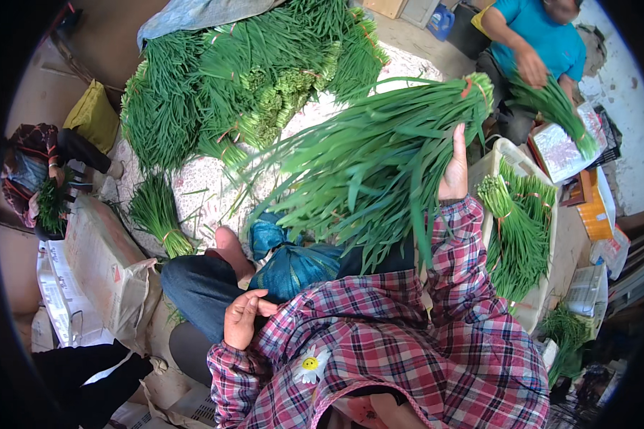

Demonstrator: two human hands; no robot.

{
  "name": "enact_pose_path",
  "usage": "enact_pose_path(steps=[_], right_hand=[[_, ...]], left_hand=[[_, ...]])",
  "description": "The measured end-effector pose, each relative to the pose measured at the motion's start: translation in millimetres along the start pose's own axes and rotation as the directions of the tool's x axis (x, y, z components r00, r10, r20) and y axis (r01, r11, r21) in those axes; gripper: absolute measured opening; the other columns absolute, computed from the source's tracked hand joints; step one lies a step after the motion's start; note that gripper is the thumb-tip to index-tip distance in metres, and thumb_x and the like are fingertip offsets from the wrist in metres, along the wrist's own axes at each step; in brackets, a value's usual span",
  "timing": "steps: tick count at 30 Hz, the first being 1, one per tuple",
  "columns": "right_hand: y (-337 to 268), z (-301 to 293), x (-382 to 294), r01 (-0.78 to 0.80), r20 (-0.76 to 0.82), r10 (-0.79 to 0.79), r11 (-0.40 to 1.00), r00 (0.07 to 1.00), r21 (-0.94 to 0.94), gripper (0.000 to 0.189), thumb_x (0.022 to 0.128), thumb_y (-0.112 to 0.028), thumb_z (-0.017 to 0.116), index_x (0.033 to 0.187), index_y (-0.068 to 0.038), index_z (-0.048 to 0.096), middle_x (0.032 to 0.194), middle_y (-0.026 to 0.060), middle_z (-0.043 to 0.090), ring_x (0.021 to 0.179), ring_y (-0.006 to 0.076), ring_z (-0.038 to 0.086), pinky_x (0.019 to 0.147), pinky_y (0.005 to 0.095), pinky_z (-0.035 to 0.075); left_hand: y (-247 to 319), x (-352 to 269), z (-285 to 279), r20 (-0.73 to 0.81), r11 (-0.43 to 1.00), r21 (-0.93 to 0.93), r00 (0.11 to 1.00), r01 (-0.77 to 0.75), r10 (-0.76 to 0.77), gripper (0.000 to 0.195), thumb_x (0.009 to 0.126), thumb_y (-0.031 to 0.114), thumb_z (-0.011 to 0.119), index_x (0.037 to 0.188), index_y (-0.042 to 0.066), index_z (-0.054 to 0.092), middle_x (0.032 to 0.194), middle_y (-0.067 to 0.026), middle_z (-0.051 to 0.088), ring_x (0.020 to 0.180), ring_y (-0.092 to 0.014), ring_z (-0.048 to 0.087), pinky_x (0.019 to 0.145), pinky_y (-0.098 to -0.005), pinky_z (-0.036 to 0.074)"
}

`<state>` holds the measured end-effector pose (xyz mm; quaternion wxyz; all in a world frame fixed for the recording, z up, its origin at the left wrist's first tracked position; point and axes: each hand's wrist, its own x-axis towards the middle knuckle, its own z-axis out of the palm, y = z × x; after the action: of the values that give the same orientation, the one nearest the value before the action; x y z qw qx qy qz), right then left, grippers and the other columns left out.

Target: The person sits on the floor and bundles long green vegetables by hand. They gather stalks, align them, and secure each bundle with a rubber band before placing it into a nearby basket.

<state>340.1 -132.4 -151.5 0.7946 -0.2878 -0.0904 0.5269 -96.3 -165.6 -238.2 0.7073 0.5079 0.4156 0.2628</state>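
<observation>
A large bunch of garlic chives (354,161), tied near its pale cut ends with a red band (466,87), is held up on the right. My right hand (455,169) grips it from beneath, thumb up along its side; the other fingers are hidden behind the leaves. The loose leaf tips fan out to the left. My left hand (241,317) rests near my waist, fingers loosely bent and apart, with nothing in it. Past my knee, a smaller tied bunch (161,214) lies on the patterned sheet (193,185).
Many bunches (247,80) are heaped on the sheet under a blue cloth (204,19). Tied bunches (520,230) fill a cream crate (528,313) at right. A co-worker in teal (547,37) handles chives; another person (32,166) sits far left beside a carton (104,268).
</observation>
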Motion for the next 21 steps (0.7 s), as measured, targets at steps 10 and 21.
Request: enact_pose_path(steps=[10, 21], right_hand=[[0.9, -20.8, 0.2, 0.134, -0.173, -0.161, 0.978, 0.972, -0.157, 0.055, 0.087, -0.049, 0.057, 0.125, -0.010, 0.051, 0.120, 0.0071, 0.058, 0.104, 0.0254, 0.057, 0.091, 0.0424, 0.046], [51.2, -22.8, 22.5, -0.011, -0.016, 0.009, 0.984, 1.000, -0.178, 0.056, 0.090, -0.053, 0.050, 0.124, -0.009, 0.051, 0.118, 0.0084, 0.059, 0.104, 0.0255, 0.058, 0.092, 0.0425, 0.047]], left_hand=[[-4.2, 9.5, 0.7, 0.014, 0.997, -0.059, 0.999, 0.050, -0.049, 0.027, 0.098, 0.017, 0.046, 0.113, -0.002, 0.057, 0.090, -0.0098, 0.068, 0.082, -0.014, 0.065, 0.078, -0.0258, 0.050], [113.4, 62.4, 76.7, -0.048, 0.937, 0.012, 0.936, -0.349, 0.349, 0.021, 0.089, 0.004, 0.058, 0.109, 0.000, 0.062, 0.086, -0.0053, 0.064, 0.074, -0.009, 0.060, 0.065, -0.0210, 0.048]])
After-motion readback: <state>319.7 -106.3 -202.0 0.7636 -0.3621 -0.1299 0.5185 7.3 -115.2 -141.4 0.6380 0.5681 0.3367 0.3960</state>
